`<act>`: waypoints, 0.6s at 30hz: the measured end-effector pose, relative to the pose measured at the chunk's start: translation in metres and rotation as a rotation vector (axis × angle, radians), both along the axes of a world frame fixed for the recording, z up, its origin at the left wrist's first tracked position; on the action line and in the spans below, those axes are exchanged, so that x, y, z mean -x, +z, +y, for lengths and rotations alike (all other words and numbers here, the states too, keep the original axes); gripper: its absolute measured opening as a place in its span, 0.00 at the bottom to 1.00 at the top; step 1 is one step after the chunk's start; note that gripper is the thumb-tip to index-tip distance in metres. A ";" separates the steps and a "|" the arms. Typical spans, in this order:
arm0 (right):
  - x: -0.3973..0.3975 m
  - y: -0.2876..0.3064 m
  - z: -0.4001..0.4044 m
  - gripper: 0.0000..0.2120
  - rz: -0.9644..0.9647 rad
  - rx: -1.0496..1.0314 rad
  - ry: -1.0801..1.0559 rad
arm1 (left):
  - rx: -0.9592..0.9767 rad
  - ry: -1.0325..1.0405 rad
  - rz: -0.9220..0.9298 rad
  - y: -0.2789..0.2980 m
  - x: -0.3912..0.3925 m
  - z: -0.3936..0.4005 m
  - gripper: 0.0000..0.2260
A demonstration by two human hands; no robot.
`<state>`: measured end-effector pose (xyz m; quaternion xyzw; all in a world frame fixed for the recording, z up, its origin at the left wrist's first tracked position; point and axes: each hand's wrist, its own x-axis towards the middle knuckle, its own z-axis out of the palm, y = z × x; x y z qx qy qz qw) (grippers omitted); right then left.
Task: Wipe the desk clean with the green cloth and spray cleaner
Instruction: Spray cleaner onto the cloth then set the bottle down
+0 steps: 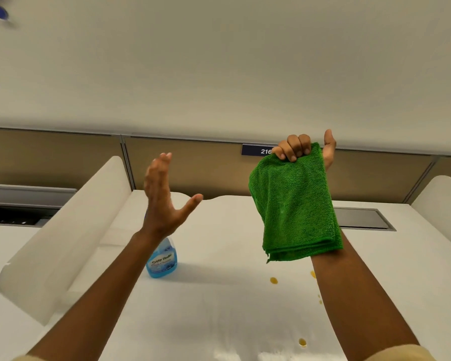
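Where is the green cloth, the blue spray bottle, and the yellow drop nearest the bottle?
green cloth (294, 204), head view, middle of the hanging folded cloth.
spray bottle (162, 261), head view, on its label.
yellow drop (273, 280), head view, centre of the spot.

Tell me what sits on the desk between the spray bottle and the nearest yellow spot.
Nothing: in the head view, the white desk between the spray bottle and the nearest yellow spot is bare.

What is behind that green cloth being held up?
The green cloth, gripped by the right hand, hangs in front of that forearm and hides part of the white desk and back panel. A grey hatch pokes out beside it; whatever else lies behind is covered.
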<state>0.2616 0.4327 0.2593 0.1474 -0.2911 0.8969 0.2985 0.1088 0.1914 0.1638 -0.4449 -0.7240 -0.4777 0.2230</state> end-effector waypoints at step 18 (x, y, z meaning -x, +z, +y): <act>-0.083 0.000 0.058 0.29 -0.017 -0.011 -0.166 | 0.258 -0.394 0.105 0.023 -0.121 0.139 0.41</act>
